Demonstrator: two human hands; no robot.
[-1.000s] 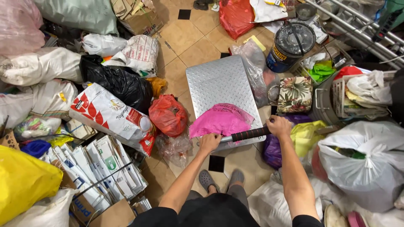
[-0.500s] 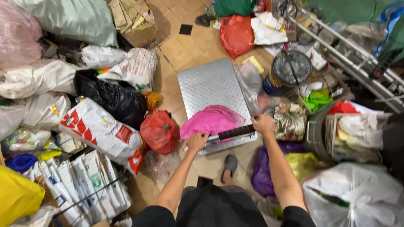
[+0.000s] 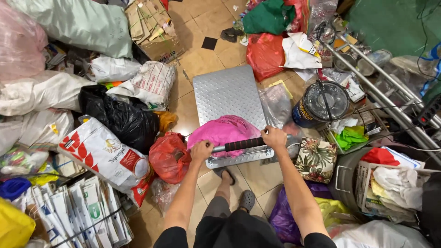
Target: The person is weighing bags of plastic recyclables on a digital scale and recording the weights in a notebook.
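Yellow plastic of a bag (image 3: 14,227) filled the lower left corner, with bundled stacks of flattened cartons (image 3: 78,213) beside it and a white sack with red print (image 3: 103,154) lying above those. Further in sat a black bin bag (image 3: 124,121) and, just right of it, a red plastic bag (image 3: 169,156) on the tan tiled floor (image 3: 202,59).

Next came the left hand (image 3: 201,150), its fingers curled shut around the left end of the trolley handle (image 3: 243,144), a bar with a black foam grip. The handle belonged to a flat metal platform trolley (image 3: 227,94) with a diamond-plate deck, standing on the floor directly ahead of the person's feet. A pink bag (image 3: 223,131) rested on the near end of the deck, touching the handle. The right hand (image 3: 274,137) was clamped on the right end of the same bar, fingers wrapped over it.

Right of the trolley lay a clear plastic bag (image 3: 278,103), then a round tin with a glass lid (image 3: 321,105) and a floral cloth bag (image 3: 316,160) just beside the right forearm. Long metal poles (image 3: 381,94) slanted across the far right, above a basket of paper and rags (image 3: 390,183).
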